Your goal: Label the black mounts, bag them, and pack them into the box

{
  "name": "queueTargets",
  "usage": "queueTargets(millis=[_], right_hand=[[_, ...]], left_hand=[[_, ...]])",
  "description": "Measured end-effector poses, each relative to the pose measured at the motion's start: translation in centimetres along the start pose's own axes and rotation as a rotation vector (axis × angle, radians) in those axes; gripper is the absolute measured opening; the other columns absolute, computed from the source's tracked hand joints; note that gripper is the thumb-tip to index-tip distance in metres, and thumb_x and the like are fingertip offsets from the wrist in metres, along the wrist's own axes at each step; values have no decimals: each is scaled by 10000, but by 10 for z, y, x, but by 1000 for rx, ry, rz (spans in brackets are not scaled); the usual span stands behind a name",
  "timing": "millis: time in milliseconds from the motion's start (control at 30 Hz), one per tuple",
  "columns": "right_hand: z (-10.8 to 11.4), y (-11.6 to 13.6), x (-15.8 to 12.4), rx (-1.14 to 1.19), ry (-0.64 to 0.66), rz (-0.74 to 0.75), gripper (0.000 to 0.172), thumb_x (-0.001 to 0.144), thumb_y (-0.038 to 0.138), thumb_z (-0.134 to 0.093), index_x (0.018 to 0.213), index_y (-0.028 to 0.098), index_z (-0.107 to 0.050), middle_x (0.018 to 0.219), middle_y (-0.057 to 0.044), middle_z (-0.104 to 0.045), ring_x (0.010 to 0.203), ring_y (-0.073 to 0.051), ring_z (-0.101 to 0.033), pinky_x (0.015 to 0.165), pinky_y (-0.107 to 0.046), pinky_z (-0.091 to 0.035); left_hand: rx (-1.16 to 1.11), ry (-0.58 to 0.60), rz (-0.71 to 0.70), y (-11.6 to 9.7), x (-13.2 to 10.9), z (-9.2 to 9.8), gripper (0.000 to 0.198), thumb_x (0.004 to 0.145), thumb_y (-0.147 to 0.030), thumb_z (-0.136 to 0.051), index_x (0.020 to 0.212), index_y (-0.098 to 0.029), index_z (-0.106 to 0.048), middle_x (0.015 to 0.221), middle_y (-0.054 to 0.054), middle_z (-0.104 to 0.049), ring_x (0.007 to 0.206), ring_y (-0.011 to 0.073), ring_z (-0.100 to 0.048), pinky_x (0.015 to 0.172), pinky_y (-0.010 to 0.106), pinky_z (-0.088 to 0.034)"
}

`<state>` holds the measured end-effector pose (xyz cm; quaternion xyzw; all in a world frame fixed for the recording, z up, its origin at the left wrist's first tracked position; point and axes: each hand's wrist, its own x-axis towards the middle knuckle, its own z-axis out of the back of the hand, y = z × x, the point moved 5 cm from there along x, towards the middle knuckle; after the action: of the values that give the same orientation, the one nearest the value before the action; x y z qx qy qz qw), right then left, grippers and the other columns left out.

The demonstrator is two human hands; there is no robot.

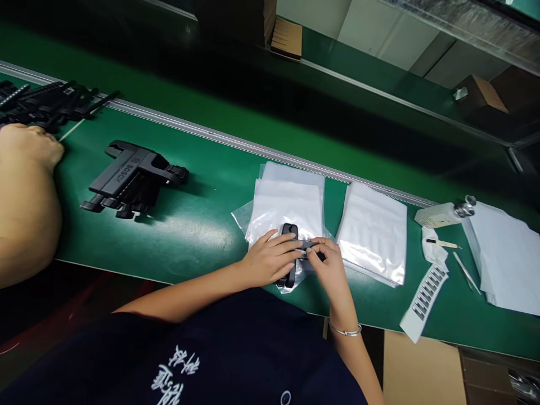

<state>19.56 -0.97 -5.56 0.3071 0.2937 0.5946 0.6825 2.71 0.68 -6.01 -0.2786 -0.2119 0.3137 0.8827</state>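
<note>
A slim black plastic part point(289, 230) lies in a clear plastic bag point(287, 205) on top of a small stack of bags near the front edge of the green belt point(198, 225). My left hand point(270, 260) lies over the part's middle, fingers closed down on it. Right beside it, my right hand point(331, 265), with a thin bracelet at the wrist, pinches the same part and the bag with fingertips together. Whatever small piece sits under the fingertips is hidden.
A second stack of clear bags point(373, 233) lies to the right, then a strip of barcode labels point(426, 292), a thin stick point(442, 243), a small bottle point(447, 214) and white sheets point(502, 259). Black brackets point(130, 177) and a pile of black parts point(42, 104) lie left, by another person's arm point(25, 197).
</note>
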Motion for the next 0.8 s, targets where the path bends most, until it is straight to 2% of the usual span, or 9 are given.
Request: queueTargets(millis=[67,133,200,267,333,400,533,667,800], right_hand=[[8,-3,-1,16,13,-5,230,835,364,-571,668,222,-640,1043,-81,-683,1053,-272,-603,1038,-520,-342],[22,-8,-4,51,38,-6,208,849,401,-587,848,234,-711,1166,-91,-668,1136,-275,-590,1029,-488,-393],[34,-13,-8,45,121,24,348,842,438,-625,1140,269,-683,1324,-88,-605,1250,-281,-534,1066,-496,-382],[39,-17,-11,-27,219,76,499,834,441,-653,1311,313,-582,1405,-69,-549,1320,-289,-479,1130,-560,-284],[38,-19,-13,-107,259,117,481,861,414,-633,1331,336,-562,1399,-56,-556,1321,-286,-484,1153,-613,-194],[35,-21,-13,-154,231,135,427,892,378,-596,1317,340,-572,1375,-54,-577,1292,-276,-519,1151,-633,-173],[29,-21,-12,-183,191,161,396,901,353,-579,1297,337,-587,1346,-58,-602,1257,-273,-553,1147,-641,-171],[30,-21,-13,-185,189,162,389,904,339,-572,1293,330,-587,1341,-51,-607,1257,-270,-552,1152,-628,-174],[29,-21,-10,-183,192,187,399,903,335,-568,1301,323,-574,1340,-54,-605,1261,-278,-539,1143,-617,-220]], left_hand=[[54,86,-108,1,2,5,338,938,-309,-450,1206,-271,-652,1259,62,-657,1252,265,-531,1071,436,-357],[84,164,-193,3,9,13,326,946,-324,-454,1190,-263,-660,1241,66,-665,1195,245,-565,950,364,-421],[71,245,-276,4,19,22,298,939,-343,-480,1160,-286,-670,1200,52,-676,1119,213,-591,867,310,-426],[50,324,-344,3,32,30,252,919,-363,-519,1104,-315,-684,1093,35,-692,1008,182,-607,816,281,-415],[62,382,-401,-1,44,34,206,906,-373,-542,1037,-323,-691,971,27,-682,918,170,-596,789,277,-400],[99,401,-466,-8,54,33,164,898,-363,-553,971,-311,-690,900,26,-660,857,170,-580,772,287,-386],[171,342,-576,-24,62,23,114,886,-305,-577,900,-257,-679,829,42,-653,807,187,-569,707,310,-360],[290,374,-556,-25,47,18,177,908,-308,-552,967,-212,-688,832,67,-667,846,212,-574,686,324,-355],[280,359,-432,-13,26,29,296,938,-392,-512,1098,-203,-673,836,66,-659,839,204,-589,695,307,-381]])
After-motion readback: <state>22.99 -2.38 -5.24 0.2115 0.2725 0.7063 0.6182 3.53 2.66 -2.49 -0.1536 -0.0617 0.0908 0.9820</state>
